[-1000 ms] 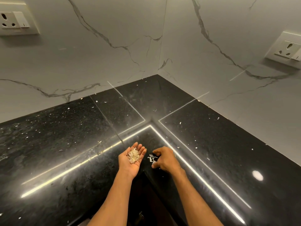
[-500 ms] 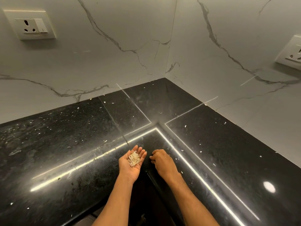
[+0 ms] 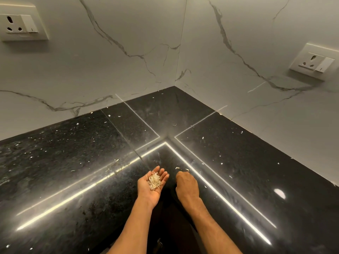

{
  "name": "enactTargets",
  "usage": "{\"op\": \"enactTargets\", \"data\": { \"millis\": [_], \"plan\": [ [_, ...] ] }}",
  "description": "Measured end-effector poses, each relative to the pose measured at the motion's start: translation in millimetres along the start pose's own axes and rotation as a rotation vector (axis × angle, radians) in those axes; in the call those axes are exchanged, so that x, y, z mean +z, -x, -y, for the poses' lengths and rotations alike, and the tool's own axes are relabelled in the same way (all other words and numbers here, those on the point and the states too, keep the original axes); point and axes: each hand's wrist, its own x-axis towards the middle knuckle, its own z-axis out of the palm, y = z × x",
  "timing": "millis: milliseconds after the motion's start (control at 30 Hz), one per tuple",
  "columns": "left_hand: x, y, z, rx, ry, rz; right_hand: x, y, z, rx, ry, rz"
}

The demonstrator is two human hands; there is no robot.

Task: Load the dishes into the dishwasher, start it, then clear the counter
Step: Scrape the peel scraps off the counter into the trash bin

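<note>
**Two hands at the counter's inner notch**

Backed on both far sides by veined marble wall (image 3: 110, 70), closing in at the back corner of the black counter (image 3: 73, 171). Fitted with one socket plate (image 3: 20, 24) above the counter's left run and a second socket plate (image 3: 314, 61) above its right run. Glossy and L-shaped below, with wide bare stone along both runs and bright light strips mirrored parallel to the two front edges.

Reaching in from the notch where those front edges meet, two bare forearms, roughly side by side. Over the counter's edge at the left of the notch, left hand (image 3: 152, 184) palm up, fingers straight and close together, slightly cupped. Cradles a small pile of pale shavings (image 3: 155, 180) in the palm.

At the right of the notch, right hand (image 3: 187, 184) knuckles up, fingers curled under and down toward the stone. Cannot tell whether pinching anything, fingertips being hidden.

On the counter between the notch and the mirrored strip, a couple of loose scraps (image 3: 177, 168). Across both runs, out to the wall line, finer pale flecks (image 3: 203, 138), well apart from one another.
</note>
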Motion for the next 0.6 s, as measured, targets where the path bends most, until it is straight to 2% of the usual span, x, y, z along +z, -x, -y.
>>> {"op": "enactTargets", "data": {
  "millis": [67, 167, 233, 267, 333, 467, 600],
  "plan": [
    [-2.5, 0.4, 0.1, -0.015, -0.023, -0.007, 0.4, 0.5, -0.6, 0.179, -0.197, 0.023],
    [-1.0, 1.1, 2.9, -0.044, -0.055, -0.012, -9.1, -3.5, -6.2, 0.439, -0.747, 0.096],
    [2.7, 3.2, 6.3, -0.078, -0.077, -0.009, -20.6, -4.9, -4.1, 0.475, -1.109, 0.116],
    [4.8, 4.3, 7.9, -0.097, -0.085, -0.003, -26.7, -6.1, 0.1, 0.447, -1.186, 0.118],
    [8.9, 5.3, 11.0, -0.124, -0.091, 0.016, -33.3, -10.4, 10.7, 0.373, -1.123, 0.101],
    [15.6, 5.4, 16.2, -0.143, -0.101, 0.052, -35.9, -15.9, 22.2, 0.225, -0.693, -0.029],
    [20.3, 2.9, 15.2, -0.172, -0.053, 0.088, -39.2, -18.9, 10.3, 0.228, -0.767, -0.14]
  ]
}}
